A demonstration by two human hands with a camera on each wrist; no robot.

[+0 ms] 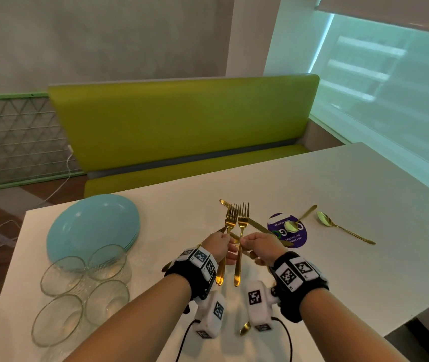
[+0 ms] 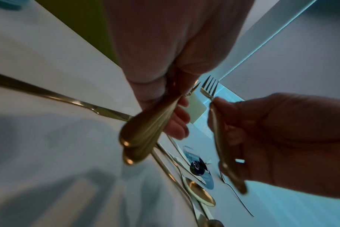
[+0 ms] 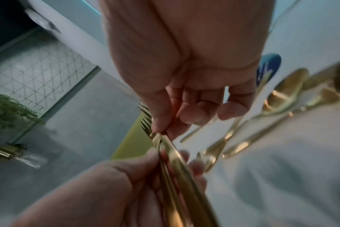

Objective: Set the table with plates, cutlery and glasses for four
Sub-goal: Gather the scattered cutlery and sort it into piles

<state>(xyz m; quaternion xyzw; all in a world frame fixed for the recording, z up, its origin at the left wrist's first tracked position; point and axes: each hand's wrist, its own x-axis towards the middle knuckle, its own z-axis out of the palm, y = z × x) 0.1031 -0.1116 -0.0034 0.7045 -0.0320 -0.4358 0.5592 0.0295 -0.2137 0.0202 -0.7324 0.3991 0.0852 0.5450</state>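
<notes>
Above the white table [image 1: 338, 184], my left hand [image 1: 225, 237] grips a small bunch of gold forks [image 1: 230, 218] by their handles, tines up. My right hand [image 1: 244, 242] pinches one more gold fork [image 1: 243, 218] at its neck, right beside the bunch. In the left wrist view the bunched handles [image 2: 142, 135] stick out under my fist, and the single fork [image 2: 221, 138] hangs from the right hand. On the left of the table sits a stack of teal plates [image 1: 90, 226], with several clear glasses [image 1: 82, 278] in front of it.
A gold knife [image 1: 260, 227] lies on the table behind my hands. Two gold spoons [image 1: 299, 220] [image 1: 344, 227] lie to the right, one across a round purple sticker [image 1: 295, 239]. Another gold handle tip [image 1: 245, 327] shows under my right wrist. A green bench [image 1: 182, 126] runs along the far side.
</notes>
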